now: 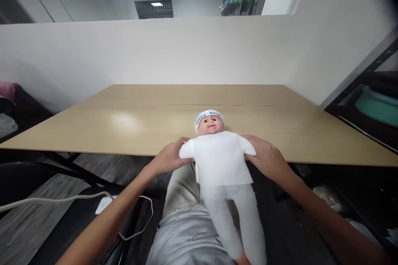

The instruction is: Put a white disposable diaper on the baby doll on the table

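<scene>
Nearest you, pale trousers (183, 190) cover your lap. The doll (224, 161) is between your hands, its long axis running from above your lap, feet toward you, to a head overlapping the table edge in view; contact there cannot be confirmed. Your left hand (169, 155) grips one stubby arm, your right hand (267, 157) the other; neither is nearer. Clothing: matte white, soft-looking, tubular legs. Face: smooth, rounded, beneath a white cap (209, 114) with blue lettering. Beyond: flat, wood-toned, lightly glossy table (155, 112); plain white wall (199, 49).
</scene>
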A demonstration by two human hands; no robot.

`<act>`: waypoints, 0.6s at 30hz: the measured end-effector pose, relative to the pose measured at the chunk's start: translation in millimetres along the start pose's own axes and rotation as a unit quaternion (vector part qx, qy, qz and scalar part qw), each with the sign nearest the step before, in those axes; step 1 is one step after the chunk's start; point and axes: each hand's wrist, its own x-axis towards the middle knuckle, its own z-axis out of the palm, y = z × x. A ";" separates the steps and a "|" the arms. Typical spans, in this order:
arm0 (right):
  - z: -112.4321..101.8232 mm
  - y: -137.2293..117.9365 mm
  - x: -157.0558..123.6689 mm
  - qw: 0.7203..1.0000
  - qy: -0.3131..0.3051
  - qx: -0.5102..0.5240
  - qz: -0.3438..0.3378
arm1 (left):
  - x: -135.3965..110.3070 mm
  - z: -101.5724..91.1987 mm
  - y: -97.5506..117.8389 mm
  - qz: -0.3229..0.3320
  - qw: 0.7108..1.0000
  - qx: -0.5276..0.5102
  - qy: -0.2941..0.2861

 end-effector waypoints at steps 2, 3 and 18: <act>6.3 15.0 -1.1 1.000 -0.006 -0.008 0.003 | 7.3 -3.3 -5.7 0.003 1.000 0.015 -0.003; 9.6 22.7 -2.7 1.000 -0.006 -0.010 0.006 | 8.9 -5.0 -8.7 0.007 1.000 0.024 -0.004; 59.4 81.8 66.6 0.997 0.006 0.047 0.066 | 92.1 -17.0 -92.4 0.023 0.980 0.187 0.070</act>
